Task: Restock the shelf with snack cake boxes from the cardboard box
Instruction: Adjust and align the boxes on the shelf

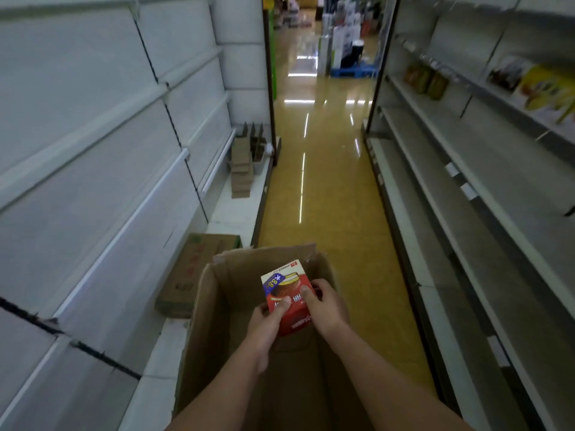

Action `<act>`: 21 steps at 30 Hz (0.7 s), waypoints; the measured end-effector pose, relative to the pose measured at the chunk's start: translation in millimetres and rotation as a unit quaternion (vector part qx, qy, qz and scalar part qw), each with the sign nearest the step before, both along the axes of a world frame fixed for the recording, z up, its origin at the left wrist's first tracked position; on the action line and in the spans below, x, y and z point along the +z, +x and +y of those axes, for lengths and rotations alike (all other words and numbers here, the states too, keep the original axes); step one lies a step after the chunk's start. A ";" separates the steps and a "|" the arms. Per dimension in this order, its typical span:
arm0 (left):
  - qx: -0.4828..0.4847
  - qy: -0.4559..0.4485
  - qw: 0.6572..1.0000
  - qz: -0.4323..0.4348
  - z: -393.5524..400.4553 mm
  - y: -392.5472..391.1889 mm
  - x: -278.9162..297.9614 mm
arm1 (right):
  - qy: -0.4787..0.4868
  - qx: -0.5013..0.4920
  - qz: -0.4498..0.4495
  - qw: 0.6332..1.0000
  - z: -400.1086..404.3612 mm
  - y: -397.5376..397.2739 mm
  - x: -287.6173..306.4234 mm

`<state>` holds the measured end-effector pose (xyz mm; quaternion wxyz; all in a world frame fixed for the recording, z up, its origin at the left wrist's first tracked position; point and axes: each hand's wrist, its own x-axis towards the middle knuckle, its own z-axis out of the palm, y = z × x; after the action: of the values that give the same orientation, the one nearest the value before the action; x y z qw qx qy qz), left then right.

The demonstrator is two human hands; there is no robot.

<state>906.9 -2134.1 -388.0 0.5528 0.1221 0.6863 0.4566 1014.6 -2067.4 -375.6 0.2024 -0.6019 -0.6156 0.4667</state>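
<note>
Both hands, left (268, 318) and right (323, 303), are clasped around a red snack cake box (287, 301), held above the open cardboard box (217, 306).

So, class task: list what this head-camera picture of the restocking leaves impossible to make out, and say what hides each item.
- Inside of the cardboard box, head view: the arms, both hands and the snack box cover it, so any remaining stock is unseen.
- Snack box print: small and upside down.
- Packets on the right shelf: blurred.
- Box's near end: cut off by the bottom edge.
</note>
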 end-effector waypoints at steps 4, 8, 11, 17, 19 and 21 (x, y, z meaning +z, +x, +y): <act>-0.002 0.043 0.999 -0.019 -3.1 8.6 34.8 | -0.031 -0.043 0.076 0.996 -21.8 30.1 37.4; -0.063 0.065 0.996 0.007 -1.9 16.8 66.8 | -0.055 -0.116 0.165 0.978 -45.5 60.8 64.3; -0.131 0.065 0.989 -0.008 -8.9 31.1 84.1 | -0.083 -0.190 0.228 0.951 -68.9 79.5 81.0; -0.138 0.066 0.988 0.013 -37.7 66.3 88.3 | -0.058 -0.236 0.234 0.941 -118.6 104.9 86.9; -0.143 0.069 0.987 0.015 -49.2 78.0 85.2 | -0.068 -0.197 0.222 0.953 -139.1 112.2 90.7; -0.160 0.061 0.985 0.014 -59.8 89.4 85.9 | -0.071 -0.174 0.198 0.962 -157.0 121.5 91.1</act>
<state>996.2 -2194.0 -302.0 0.6005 0.2705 0.6364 0.4015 1136.1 -2224.4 -284.5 0.3555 -0.6083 -0.4141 0.5763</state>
